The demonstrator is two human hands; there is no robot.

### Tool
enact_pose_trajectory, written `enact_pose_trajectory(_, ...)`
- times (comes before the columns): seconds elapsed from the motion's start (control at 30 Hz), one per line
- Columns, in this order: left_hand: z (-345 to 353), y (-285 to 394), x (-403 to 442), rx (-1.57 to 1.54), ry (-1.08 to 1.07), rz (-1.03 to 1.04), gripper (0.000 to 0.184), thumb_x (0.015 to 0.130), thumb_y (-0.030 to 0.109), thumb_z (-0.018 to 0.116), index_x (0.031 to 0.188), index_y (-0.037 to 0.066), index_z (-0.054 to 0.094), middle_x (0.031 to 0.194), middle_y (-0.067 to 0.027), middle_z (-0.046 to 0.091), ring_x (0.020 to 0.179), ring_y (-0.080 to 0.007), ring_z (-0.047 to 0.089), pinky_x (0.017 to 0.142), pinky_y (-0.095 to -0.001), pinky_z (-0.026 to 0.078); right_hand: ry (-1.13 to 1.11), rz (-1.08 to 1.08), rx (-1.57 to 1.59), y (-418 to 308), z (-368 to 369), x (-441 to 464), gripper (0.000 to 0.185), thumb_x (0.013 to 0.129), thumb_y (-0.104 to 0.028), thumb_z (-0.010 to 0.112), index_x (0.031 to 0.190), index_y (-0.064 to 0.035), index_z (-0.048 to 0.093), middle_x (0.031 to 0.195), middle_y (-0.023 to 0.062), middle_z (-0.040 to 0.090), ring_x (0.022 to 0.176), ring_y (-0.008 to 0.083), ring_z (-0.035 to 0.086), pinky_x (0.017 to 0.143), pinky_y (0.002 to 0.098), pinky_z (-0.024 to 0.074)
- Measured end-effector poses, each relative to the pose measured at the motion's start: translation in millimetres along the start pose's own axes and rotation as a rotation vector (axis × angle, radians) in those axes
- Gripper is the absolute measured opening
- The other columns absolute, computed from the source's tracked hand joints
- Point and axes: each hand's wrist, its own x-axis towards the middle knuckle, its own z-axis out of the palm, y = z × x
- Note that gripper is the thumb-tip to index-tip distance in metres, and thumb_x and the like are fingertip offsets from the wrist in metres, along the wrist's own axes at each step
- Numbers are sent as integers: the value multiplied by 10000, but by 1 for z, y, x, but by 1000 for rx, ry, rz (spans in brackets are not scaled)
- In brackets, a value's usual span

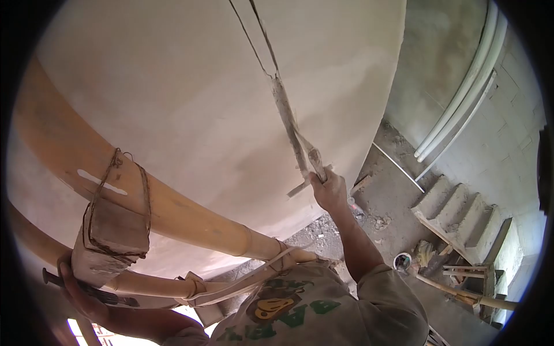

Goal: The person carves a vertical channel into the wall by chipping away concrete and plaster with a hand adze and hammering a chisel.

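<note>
My right hand [330, 191] is closed on a small hand tool [314, 160] with a pale, mortar-smeared handle, held against the plastered wall [196, 104]. Its narrow front part lies along a rough grey groove [284, 106] in the wall; its exact kind is unclear. Two dark lines [257, 34] run up the wall from the groove's top. At the lower left, my left hand [86, 303] wraps a dark, long tool [107, 296], just under the end of a squared block [115, 230]. Part of that tool is hidden by my fingers.
Wire binds the block to a thick bamboo pole [202, 216] crossing before me; a second pole [150, 284] runs below. Far below at right are concrete steps [461, 210], a bucket [402, 261], a wooden stand [464, 274] and rubble. White pipes [467, 86] lean on the far wall.
</note>
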Motion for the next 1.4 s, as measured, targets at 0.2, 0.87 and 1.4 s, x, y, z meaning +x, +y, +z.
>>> enact_pose_trajectory(0.2,3,0,-1,-23,26,-27,488,938,408,475,1061,-40,624,1027,-103,600,982,-206,535,932,-323,374,153,-233,373,-28,2,22,174,863,-191,616,847,-18,618,604,156,596,502,295,597,465,344,454)
enact_pose_trajectory(0.87,4,5,6,144,47,-90,505,940,439,428,1038,-21,610,1013,-89,570,981,-203,508,913,-316,372,3,-285,-172,28,-18,32,335,758,-164,702,1035,16,652,841,173,685,698,281,643,673,376,503)
enact_pose_trajectory(1.4,20,9,-6,-10,56,1,440,960,387,435,969,-22,596,921,-77,557,906,-192,509,869,-317,385,-411,224,-197,22,-42,61,372,743,-388,674,844,-33,720,723,157,685,684,318,671,682,389,516)
